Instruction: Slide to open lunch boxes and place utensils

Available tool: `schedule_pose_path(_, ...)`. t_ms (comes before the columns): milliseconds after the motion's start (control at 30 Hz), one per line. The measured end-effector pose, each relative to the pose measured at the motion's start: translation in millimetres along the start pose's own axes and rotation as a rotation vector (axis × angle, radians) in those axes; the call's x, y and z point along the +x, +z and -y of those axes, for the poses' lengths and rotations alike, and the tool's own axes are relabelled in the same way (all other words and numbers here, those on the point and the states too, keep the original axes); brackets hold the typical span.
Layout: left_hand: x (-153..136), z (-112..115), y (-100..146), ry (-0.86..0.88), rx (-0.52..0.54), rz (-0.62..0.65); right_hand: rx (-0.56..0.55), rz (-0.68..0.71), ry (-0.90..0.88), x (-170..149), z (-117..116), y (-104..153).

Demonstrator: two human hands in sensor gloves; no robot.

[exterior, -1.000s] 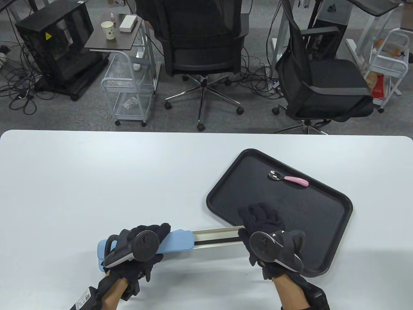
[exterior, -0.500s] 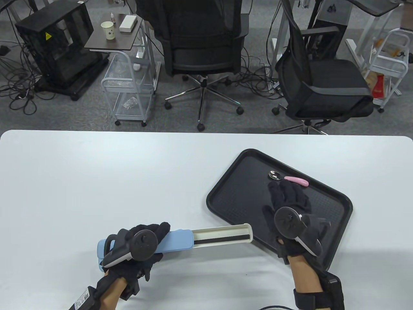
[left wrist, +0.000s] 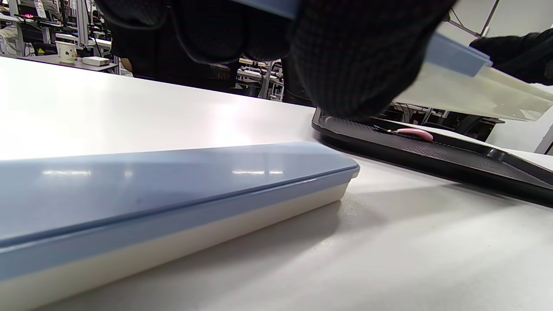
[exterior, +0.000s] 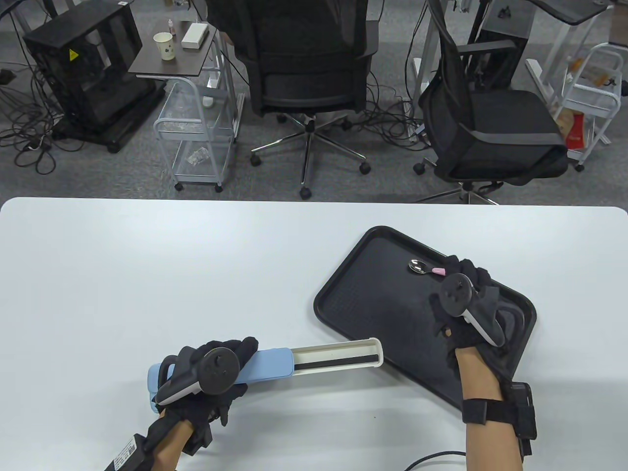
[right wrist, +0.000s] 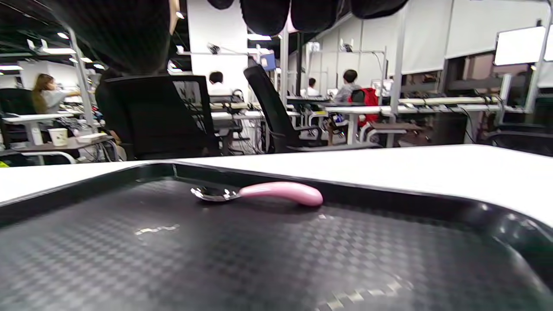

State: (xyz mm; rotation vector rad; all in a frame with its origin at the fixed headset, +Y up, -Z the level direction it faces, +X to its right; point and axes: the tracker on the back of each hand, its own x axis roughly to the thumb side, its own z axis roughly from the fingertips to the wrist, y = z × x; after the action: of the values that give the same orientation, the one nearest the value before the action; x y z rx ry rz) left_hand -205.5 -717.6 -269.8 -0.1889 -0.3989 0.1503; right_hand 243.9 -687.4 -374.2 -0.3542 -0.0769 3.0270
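Observation:
My left hand (exterior: 216, 373) grips the blue lid of a long lunch box (exterior: 270, 365) near the table's front edge. Its white inner drawer (exterior: 338, 357) is slid out to the right, its end over the rim of the black tray (exterior: 353, 294). A second, closed blue-lidded box (left wrist: 173, 185) lies on the table under that hand. A spoon with a metal bowl (exterior: 418, 266) and a pink handle (right wrist: 281, 193) lies at the tray's far side. My right hand (exterior: 463, 289) hovers over the handle, fingers (right wrist: 268, 13) above it and not touching.
The white table (exterior: 147, 274) stretches left and back from the boxes. Two black office chairs (exterior: 314, 73) and a small wire cart (exterior: 196, 132) stand beyond the far edge. A cable (exterior: 431, 458) lies near my right forearm.
My right hand let go of the drawer's end and moved away across the tray to above the spoon's handle. The drawer stays pulled out. My left hand has not moved.

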Motion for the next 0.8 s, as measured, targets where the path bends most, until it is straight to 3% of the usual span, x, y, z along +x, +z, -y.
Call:
schedule_pose_path(367,-3.7,-0.9,0.0,0.000,0.006,-0.016,0.137,-0.150,0.032,-23.0,-48.9,-40.4)
schedule_pose_path(633,-12.2,1.1,-2.1,0.002,-0.008,-0.054,0.268,-0.153,0.021,-31.9,-90.9,-64.8)
schedule_pose_path(800,-14.5,3.6,-3.5,-0.001,-0.020,-0.069,0.350,-0.137,-0.012,-34.4,-102.0,-73.1)
